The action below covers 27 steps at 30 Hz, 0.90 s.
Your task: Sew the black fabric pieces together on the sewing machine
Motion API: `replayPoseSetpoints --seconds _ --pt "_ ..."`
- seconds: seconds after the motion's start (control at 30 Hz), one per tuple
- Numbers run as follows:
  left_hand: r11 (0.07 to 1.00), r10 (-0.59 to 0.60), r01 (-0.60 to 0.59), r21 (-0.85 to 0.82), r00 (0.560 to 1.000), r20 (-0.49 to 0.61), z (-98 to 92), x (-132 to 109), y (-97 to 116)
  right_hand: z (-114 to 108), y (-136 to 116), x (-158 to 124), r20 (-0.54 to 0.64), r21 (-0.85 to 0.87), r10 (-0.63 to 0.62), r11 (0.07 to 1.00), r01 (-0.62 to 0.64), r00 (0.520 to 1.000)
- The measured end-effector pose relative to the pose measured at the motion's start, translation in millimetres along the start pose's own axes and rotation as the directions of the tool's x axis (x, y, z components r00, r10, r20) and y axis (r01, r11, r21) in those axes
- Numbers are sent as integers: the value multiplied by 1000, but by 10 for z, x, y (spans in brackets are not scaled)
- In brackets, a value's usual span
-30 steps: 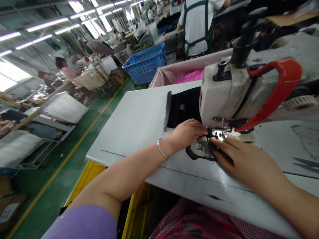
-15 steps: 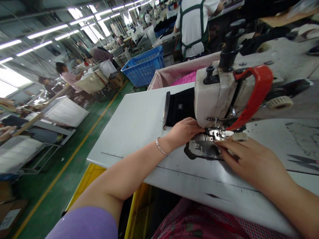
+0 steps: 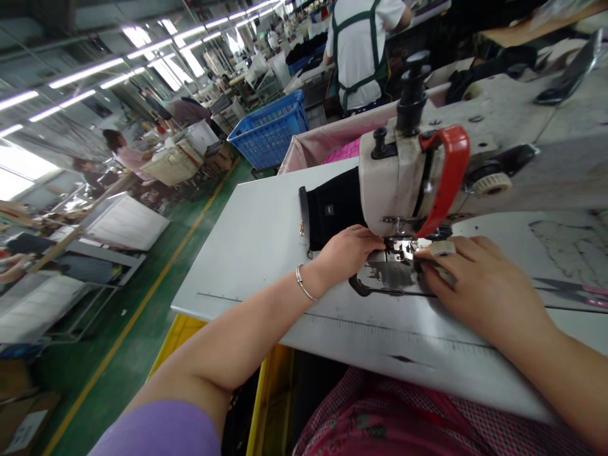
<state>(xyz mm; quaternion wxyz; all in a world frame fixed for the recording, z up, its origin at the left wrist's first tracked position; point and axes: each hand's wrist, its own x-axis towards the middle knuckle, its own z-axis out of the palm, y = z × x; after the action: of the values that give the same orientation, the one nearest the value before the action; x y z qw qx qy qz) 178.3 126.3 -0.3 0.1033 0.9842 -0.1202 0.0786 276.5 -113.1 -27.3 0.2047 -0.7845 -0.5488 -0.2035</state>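
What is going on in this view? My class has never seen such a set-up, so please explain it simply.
A camera on a worker's head looks forward and down, so the worker's own bare arms reach in from below. The big pale machine with the curved red part is a sewing machine, standing at a white worktop. A black piece with a small label lies partly behind the left hand. The right hand is across the needle area, its fingertips close to the metal parts. Scissors lie farther right. Exactly what the fingertips hold is too small to tell.
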Motion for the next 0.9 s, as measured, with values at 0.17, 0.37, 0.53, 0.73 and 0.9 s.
replayPoseSetpoints --seconds 0.17,0.37,0.53,0.73,0.9 --pt "969 -206 183 168 970 130 -316 -98 240 -28 52 -14 78 -24 23 999 -22 997" --pt "990 -107 81 116 965 239 -397 -297 508 -49 144 31 78 52 -19 999 14 997" --pt "998 -4 2 63 1000 26 -40 -467 570 -45 71 66 68 -42 -22 999 25 997" --pt "999 42 -43 33 999 31 5 -533 532 -50 -54 -106 79 152 -286 950 272 955" --pt "999 45 -45 -27 999 -7 9 -448 375 18 -78 -57 86 137 -297 949 284 951"
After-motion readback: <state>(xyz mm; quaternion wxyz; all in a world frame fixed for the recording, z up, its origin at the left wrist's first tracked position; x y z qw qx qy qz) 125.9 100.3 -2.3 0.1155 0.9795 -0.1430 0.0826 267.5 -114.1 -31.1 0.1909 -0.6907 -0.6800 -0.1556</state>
